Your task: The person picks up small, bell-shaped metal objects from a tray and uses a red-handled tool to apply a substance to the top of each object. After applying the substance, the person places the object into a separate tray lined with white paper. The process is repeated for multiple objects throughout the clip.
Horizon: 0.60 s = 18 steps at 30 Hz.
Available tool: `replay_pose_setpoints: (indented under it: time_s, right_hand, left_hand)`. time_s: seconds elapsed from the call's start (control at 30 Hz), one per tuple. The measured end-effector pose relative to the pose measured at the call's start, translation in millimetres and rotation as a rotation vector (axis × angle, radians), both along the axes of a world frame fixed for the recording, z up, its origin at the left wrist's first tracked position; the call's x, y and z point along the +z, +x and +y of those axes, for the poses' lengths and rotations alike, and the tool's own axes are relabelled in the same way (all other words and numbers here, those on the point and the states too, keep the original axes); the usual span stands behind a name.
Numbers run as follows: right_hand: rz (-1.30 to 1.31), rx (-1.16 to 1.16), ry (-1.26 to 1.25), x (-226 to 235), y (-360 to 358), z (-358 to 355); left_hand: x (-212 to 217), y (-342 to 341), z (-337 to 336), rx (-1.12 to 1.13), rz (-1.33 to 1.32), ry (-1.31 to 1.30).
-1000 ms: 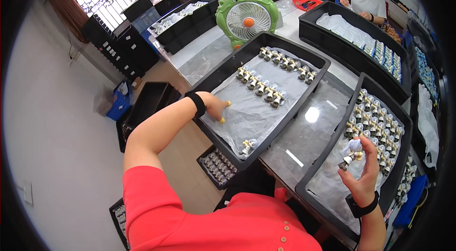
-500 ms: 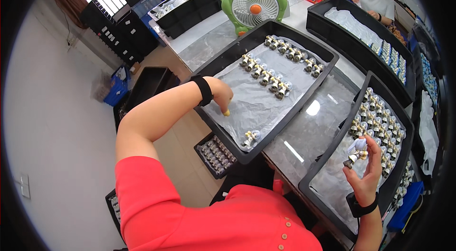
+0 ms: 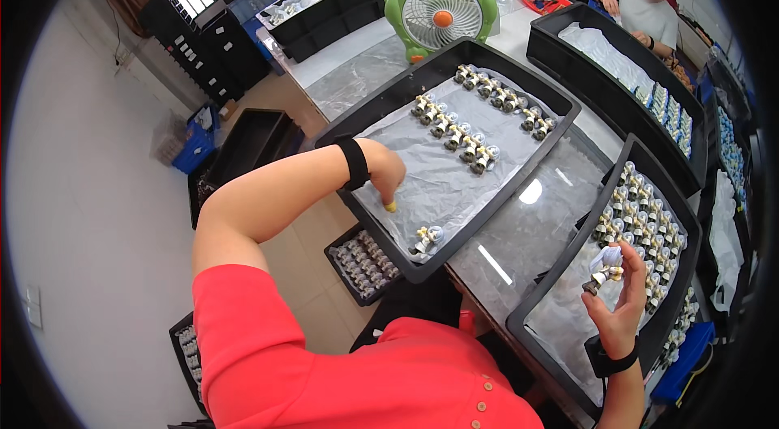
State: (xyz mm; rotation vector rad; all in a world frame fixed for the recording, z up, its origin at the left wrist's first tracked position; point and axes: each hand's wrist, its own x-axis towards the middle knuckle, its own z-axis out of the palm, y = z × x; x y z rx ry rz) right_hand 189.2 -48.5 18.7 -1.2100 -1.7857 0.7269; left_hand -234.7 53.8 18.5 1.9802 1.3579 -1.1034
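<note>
Between the thumb and fingers of my right hand (image 3: 626, 305) is a small figurine (image 3: 604, 273) with a white top and a dark base, held up over the right-hand tray (image 3: 550, 281). Behind it, several rows of similar figurines (image 3: 639, 214) stand on that tray's lining. My left hand (image 3: 387, 172) is over the left part of the large black tray (image 3: 497, 198). Its fingers point down close together near the paper lining (image 3: 434, 189), with yellow at one fingertip; anything within them is hidden. Rows of figurines (image 3: 454, 135) lie farther in, and a small group (image 3: 427, 240) lies near the front corner.
A green cartoon-shaped fan (image 3: 442, 15) stands behind the large tray. A long black tray (image 3: 560, 56) holds blue-and-white pieces at the back right, with a co-worker (image 3: 645, 11) beyond it. Below the table edge at left sits a smaller filled tray (image 3: 363, 265).
The view has shifted slightly. My right hand still grips the figurine, which has tilted a little. My left hand stays over the same part of the large tray.
</note>
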Motion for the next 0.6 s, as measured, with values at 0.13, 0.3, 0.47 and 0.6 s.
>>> replay_pose_setpoints:
  time_s: [0.13,0.3,0.47,0.6]
  right_hand:
    - [-0.003,-0.002,-0.005,-2,0,0]
    - [0.005,-0.002,-0.002,0,0,0]
    - [-0.004,0.005,0.026,-2,2,1]
    - [0.006,0.017,0.036,2,0,1]
  left_hand:
    - [11,32,-10,-0.062,-0.204,0.026]
    - [9,54,-27,-0.099,-0.144,-0.073]
    - [9,56,-28,-0.104,-0.138,-0.076]
    - [16,58,-30,-0.085,-0.192,-0.016]
